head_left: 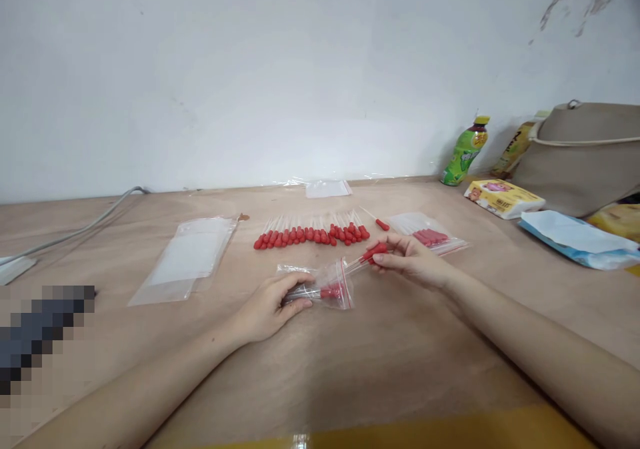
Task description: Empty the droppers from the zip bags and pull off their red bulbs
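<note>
My left hand [280, 305] is closed around a clear zip bag [349, 297], whose red-striped mouth faces right. Inside it lie droppers with red rubber bulbs [330, 291]. Between the thumb and fingers of my right hand [403, 260] are the red bulbs of more droppers [373, 254]; their clear tubes point left into the bag's mouth. Just behind my hands, several loose droppers [310, 235] lie in a row, bulbs towards me. One separate dropper [382, 224] rests to the right of that row. A filled bag of droppers [431, 235] lies beyond my right hand.
Flat clear bags [187, 252] are stacked at the left, and another bag [327, 189] lies by the wall. On the right stand a green bottle [465, 152] and a beige handbag [585, 155], with tissue packs [505, 197] before them. A grey cable [100, 219] crosses the far left.
</note>
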Tool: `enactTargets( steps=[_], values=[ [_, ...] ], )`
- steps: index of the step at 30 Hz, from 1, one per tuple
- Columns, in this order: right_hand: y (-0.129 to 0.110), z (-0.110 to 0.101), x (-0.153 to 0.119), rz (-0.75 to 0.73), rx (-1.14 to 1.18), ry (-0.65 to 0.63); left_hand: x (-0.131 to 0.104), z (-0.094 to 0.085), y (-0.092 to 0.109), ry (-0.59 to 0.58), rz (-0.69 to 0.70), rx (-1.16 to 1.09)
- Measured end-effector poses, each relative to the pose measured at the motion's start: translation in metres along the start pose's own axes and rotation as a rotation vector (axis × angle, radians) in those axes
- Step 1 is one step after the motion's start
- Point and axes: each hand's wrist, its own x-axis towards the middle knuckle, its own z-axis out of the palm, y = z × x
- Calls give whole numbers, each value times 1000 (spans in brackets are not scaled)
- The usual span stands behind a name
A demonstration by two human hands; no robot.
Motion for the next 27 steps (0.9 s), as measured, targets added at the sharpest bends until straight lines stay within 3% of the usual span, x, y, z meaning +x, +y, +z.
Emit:
enactTargets(
  steps=[2,6,8,10,14,20,27],
  values=[
    [-15,-15,-3,-29,-94,34,0,0,-1,4,4,-1],
    [-40,-37,-4,-207,-252,336,1,1,-2,7,30,-10],
    [-40,-43,3,-345,-373,490,1,1,-2,7,40,-14],
    [-31,-45,13,-456,-587,567,1,1,-1,7,41,-13],
    [-2,-45,33,-517,-1002,467,1,1,0,8,42,-16],
    [27,-44,44,-473,-1198,332,1,2,-2,14,54,-28],
    [16,-42,40,-320,-1233,189,1,1,-1,-3,41,-21]
  ],
)
